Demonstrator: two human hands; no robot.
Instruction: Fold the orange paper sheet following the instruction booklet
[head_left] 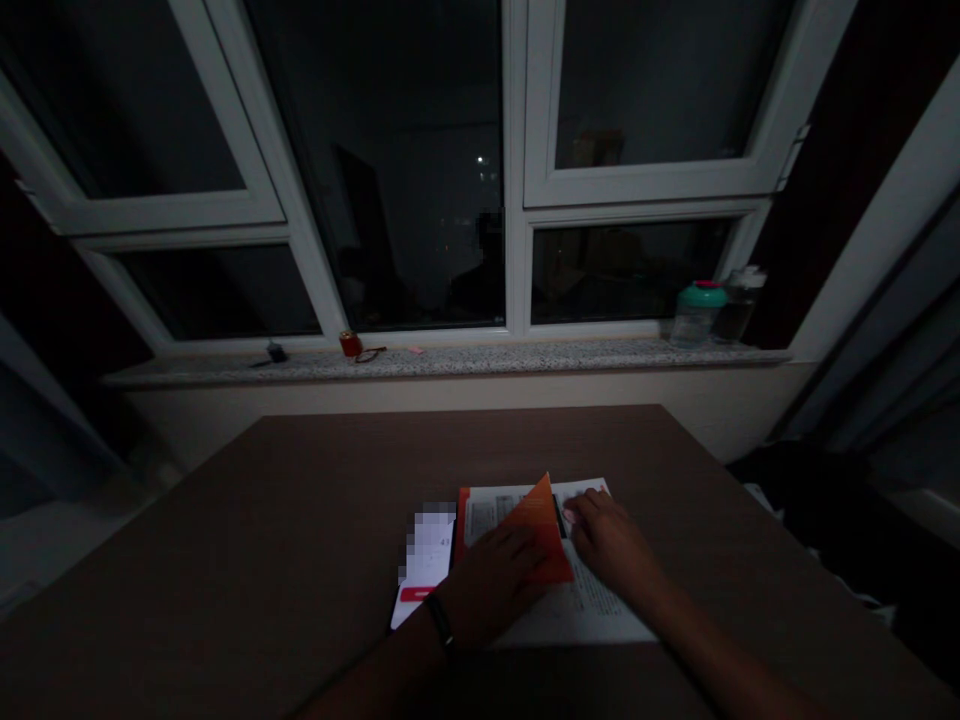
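Left hand (495, 580) palm-down on orange sheet (553, 558), right hand (606, 538) fingers bent over printed booklet (596, 612) on brown desk (337, 480), right of lit smartphone (431, 555); too dim to tell if either hand grips anything.

both bare forearms come in from the lower part of the view and slant inward. the left forearm (390, 665) rises toward the right, into a left wrist (421, 632) that looks nearly straight; the left hand (491, 572) is back up, its fingers pointing rightward and slightly forward. the right forearm (697, 635) angles up and leftward, and the right hand (606, 535) reaches a little farther forward, back up, fingers bent with the tips low. the hands are near each other but apart. dimness hides how firm either grip is.
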